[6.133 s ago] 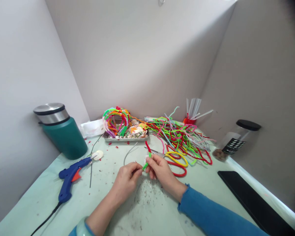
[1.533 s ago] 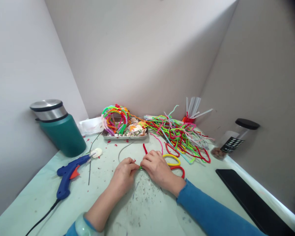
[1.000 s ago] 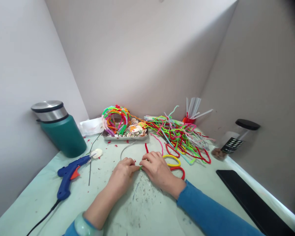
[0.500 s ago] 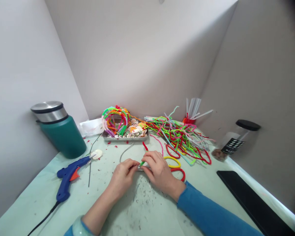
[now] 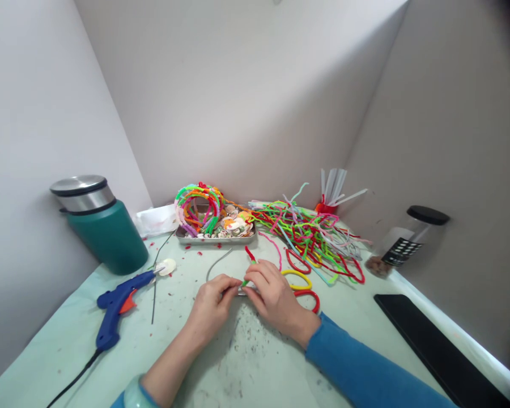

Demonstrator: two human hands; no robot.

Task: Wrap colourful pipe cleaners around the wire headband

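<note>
My left hand (image 5: 213, 303) is closed, its thumb and forefinger pinched at the near end of a green and red pipe cleaner (image 5: 249, 253). Facing it, my right hand (image 5: 276, 294) pinches the same pipe cleaner, its red end sticking up past the fingers and a bit of green showing between the two hands. From behind my left fingers a thin grey pipe cleaner (image 5: 215, 262) curves away over the table. Scissors with yellow handles (image 5: 298, 279) and scissors with red handles (image 5: 309, 294) lie beside and partly under my right hand.
A metal tray (image 5: 216, 241) holds shells and coiled pipe cleaners (image 5: 199, 209). Loose pipe cleaners (image 5: 310, 241) pile up to its right. A blue glue gun (image 5: 117, 309), a green bottle (image 5: 106, 235), a lidded jar (image 5: 406, 243) and a black strip (image 5: 433, 345) lie around the edges.
Almost nothing differs. Both hands keep their pinch at the same spot; the whole view has shifted very slightly.
</note>
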